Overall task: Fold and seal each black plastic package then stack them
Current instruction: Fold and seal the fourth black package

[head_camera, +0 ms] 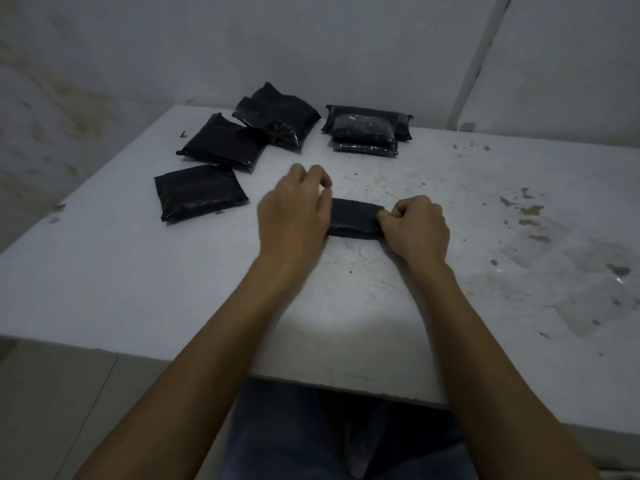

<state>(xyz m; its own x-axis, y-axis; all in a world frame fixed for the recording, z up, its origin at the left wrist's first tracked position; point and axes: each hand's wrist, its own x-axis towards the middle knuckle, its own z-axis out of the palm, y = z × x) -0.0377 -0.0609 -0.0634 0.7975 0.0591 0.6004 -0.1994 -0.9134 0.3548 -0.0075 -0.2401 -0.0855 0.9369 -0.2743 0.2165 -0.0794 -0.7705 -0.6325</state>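
Observation:
A small folded black plastic package (355,219) lies flat in the middle of the white table (138,289). My right hand (414,227) is closed on its right end, pinching the edge. My left hand (294,209) covers its left end with the fingers curled; the part under that hand is hidden. Three loose black packages lie at the back left: one nearest (200,192), one behind it (221,143), one furthest back (277,116). A stack of folded packages (367,129) sits at the back centre.
The table is stained and flecked, with a wet-looking patch (568,271) on the right. A grey wall stands close behind, and a pale pipe (478,64) runs up it at the right. My legs in blue trousers (329,438) are under the near edge.

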